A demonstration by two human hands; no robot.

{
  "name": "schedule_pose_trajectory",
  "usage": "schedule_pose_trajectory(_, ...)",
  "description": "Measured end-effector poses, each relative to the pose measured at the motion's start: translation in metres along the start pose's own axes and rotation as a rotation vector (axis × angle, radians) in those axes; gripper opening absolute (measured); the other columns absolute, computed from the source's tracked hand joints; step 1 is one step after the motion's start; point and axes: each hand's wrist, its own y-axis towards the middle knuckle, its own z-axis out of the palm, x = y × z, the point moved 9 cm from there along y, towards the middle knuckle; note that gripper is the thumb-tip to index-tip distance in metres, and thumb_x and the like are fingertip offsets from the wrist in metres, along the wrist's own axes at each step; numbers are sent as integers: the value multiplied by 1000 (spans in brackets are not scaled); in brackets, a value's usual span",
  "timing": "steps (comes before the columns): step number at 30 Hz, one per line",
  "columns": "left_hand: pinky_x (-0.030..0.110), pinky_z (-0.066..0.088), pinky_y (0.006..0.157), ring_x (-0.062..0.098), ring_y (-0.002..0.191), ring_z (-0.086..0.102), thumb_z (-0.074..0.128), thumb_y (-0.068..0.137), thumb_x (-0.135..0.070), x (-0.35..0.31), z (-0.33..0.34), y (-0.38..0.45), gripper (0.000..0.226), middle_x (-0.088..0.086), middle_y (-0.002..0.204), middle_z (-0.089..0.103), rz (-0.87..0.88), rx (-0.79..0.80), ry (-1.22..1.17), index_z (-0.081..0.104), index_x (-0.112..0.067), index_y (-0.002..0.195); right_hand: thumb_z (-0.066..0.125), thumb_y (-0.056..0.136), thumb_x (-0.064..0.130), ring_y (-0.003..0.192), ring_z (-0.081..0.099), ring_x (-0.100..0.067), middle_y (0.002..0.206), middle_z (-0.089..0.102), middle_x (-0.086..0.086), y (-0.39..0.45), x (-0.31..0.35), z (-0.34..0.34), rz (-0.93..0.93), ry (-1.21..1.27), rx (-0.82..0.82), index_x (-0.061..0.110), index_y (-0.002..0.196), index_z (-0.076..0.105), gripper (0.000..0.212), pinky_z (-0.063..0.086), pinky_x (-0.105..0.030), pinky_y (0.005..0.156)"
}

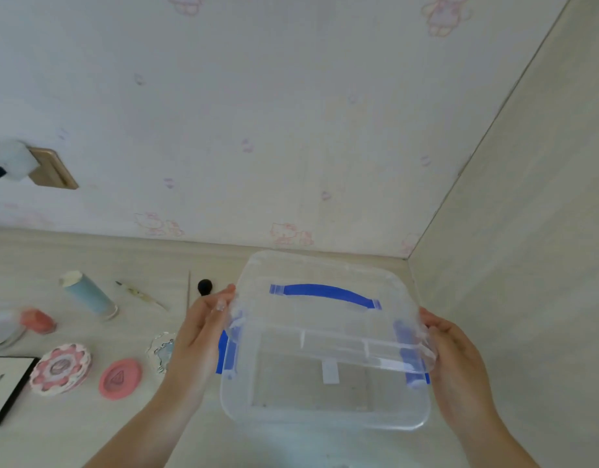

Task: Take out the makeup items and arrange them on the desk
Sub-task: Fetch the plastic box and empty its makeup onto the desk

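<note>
I hold one clear lid (pixel 328 309) with a single blue handle (pixel 325 293), one hand at each short end, tilted above one clear plastic box (pixel 325 400) that sits on the pale desk (pixel 129 430) just below my grip. My left hand (pixel 200 332) curls its fingers around the lid's left edge; my right hand (pixel 456 352) clasps the right edge the same way. The box shows two blue side latches, one under each hand, and nothing inside that I can make out.

Left of my left hand the makeup lies spread on the desk. Nearest me are one black-edged white palette (pixel 8 386) at the far left, one round pink-and-white scalloped compact (pixel 60 369), one plain pink round compact (pixel 120 378), and one pale blue ornate piece (pixel 161 351) partly hidden behind my left wrist. Farther off sit one white round dish (pixel 3 331), blurred, with one small coral pot (pixel 37 320) just beside it. Beyond those lie one pale blue tube (pixel 89 295) on its side, one slim pale tool (pixel 139 294), one thin stick (pixel 188 288), and one black round-tipped item (pixel 204 286) just above my left fingertips.

Behind everything stands the wall with faint pink cartoon wallpaper (pixel 291 130).
</note>
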Motion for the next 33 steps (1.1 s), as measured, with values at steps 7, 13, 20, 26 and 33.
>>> schedule_pose_trajectory(7,8,46,71,-8,85,62,55,92,-10,14,0,-21,12,-12,123,55,106,61,127,58,-22,95,54,92,9,88,65,1,112,66,5,-16,4,-3,-136,-76,-4,23,106,65,22,49,-15,68)
schedule_pose_trajectory(13,8,26,103,-10,129,38,50,82,-33,20,2,-44,24,-32,131,47,273,184,380,55,-39,104,53,91,-2,89,60,18,120,63,3,-28,-14,-10,-137,-88,25,27,95,63,32,44,1,77)
schedule_pose_trajectory(20,-1,25,98,-11,127,38,51,81,-38,37,-10,-55,24,-29,130,47,265,161,486,54,-46,104,55,87,-9,112,56,0,129,56,0,-31,-20,-1,-177,-215,114,29,99,63,41,41,3,83)
schedule_pose_trajectory(26,22,34,105,-1,118,50,62,88,-13,40,-19,-39,29,-21,120,57,121,63,381,62,-40,97,59,88,2,103,61,-2,126,55,2,-26,-18,-5,-180,-322,66,29,103,63,32,45,-4,78)
schedule_pose_trajectory(33,31,44,82,8,88,67,56,92,-22,72,9,-34,35,-8,96,70,-434,179,-129,53,-12,126,69,82,37,126,49,-21,140,49,-1,-14,-70,-5,308,-118,143,21,144,34,74,35,-38,107)
